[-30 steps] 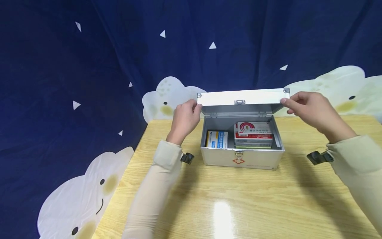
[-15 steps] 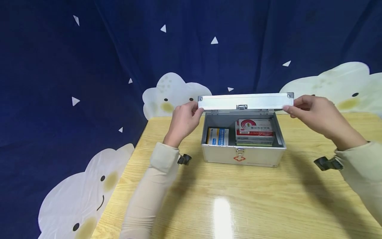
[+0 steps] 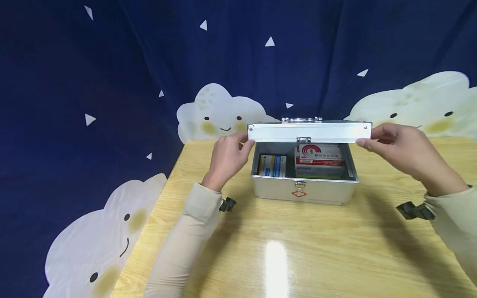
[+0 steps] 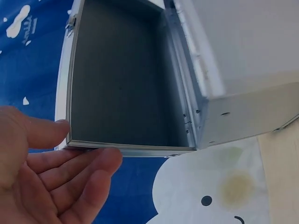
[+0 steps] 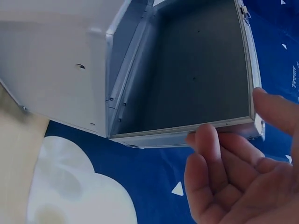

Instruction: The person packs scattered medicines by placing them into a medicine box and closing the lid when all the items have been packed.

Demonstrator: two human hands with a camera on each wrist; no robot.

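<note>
A silver first-aid box [image 3: 279, 190] with a red cross below its front latch stands on the table, its hinged lid [image 3: 275, 133] partly raised. My left hand [image 3: 228, 157] grips the lid's left front corner, thumb on the front edge and fingers at the side. At the opposite corner my right hand [image 3: 406, 151] pinches the lid the same way. Inside the box lie a blue, yellow and white medicine box [image 3: 273, 166] at left and a stack of medicine boxes [image 3: 319, 159] at right. Both wrist views show the lid's grey inside, with the fingers curled at its corners.
A wooden table [image 3: 316, 248] extends in front of the box. Behind and to the left hangs a dark blue curtain [image 3: 231, 49] with white clouds and triangles. A metal carrying handle [image 3: 302, 120] sits on top of the lid.
Both hands have swung the lid forward and down. More of its top, with the handle, now shows, and the opening above the medicine boxes has narrowed.
</note>
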